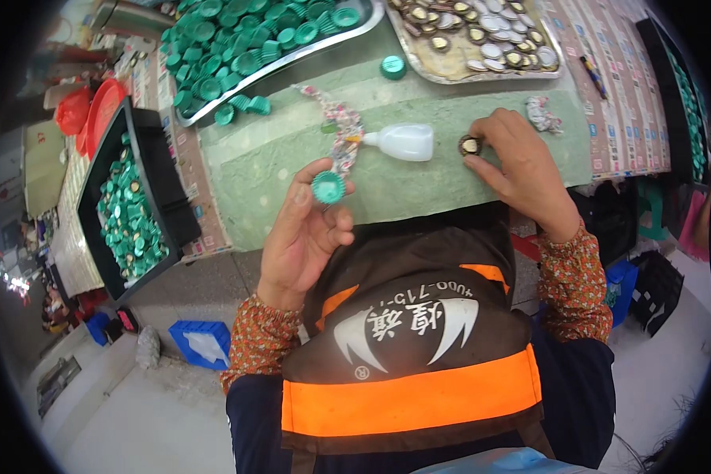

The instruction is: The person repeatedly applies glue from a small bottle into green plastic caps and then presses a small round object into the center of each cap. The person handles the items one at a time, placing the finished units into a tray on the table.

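Observation:
My left hand [296, 245] holds a green fluted cap [329, 188] between the fingertips, above the near edge of the green mat [276, 174]. Its other fingers are half curled. My right hand [523, 167] pinches a small round dark-rimmed piece [470, 145] with a cream-coloured centre between thumb and forefinger, over the mat. A translucent white squeeze bottle [407, 142] lies on its side between my hands. Its narrow neck rests against a twisted flowered cloth [345, 142]. Beyond it, a single green cap [393, 67] stands on the mat.
A metal tray [280, 67] heaped with green caps is at the back left. Another tray [450, 79] holds dark-rimmed pieces and silvery discs. Black bins [183, 213] of green pieces flank the table. A crumpled cloth [542, 115] and a pen [592, 77] lie at the right.

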Demonstrator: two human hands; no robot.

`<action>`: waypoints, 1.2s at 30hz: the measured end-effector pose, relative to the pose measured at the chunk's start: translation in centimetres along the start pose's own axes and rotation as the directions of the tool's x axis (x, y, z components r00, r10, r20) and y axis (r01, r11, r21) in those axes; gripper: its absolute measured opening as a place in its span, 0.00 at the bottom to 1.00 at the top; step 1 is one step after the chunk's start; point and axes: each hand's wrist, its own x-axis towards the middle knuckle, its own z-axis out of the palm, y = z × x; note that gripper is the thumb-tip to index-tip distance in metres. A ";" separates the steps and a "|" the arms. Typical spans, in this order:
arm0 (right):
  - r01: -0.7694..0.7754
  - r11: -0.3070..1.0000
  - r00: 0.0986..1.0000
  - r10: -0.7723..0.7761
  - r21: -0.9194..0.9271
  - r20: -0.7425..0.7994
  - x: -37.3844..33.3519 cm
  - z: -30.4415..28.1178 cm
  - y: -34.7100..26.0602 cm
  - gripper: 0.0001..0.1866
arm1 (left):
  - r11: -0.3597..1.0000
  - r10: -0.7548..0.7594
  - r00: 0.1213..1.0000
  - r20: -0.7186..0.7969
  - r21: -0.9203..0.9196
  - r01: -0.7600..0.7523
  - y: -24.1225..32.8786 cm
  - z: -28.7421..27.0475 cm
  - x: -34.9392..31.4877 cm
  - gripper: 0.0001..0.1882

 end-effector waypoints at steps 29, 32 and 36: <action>0.108 0.921 0.994 -0.097 0.373 -0.048 2.3 5.1 -10.3 0.17 | 0.968 -0.086 0.996 0.022 0.240 0.079 -1.3 -0.6 -0.3 0.26; 0.091 0.920 0.995 -0.104 0.381 0.013 2.2 4.6 -10.1 0.16 | 0.984 -0.086 0.996 0.019 0.156 0.082 -1.4 -0.2 -0.2 0.28; 0.097 0.929 0.995 -0.095 0.356 -0.022 2.1 4.9 -10.3 0.17 | 0.987 -0.103 0.994 0.027 0.128 0.099 -1.5 0.1 -0.3 0.30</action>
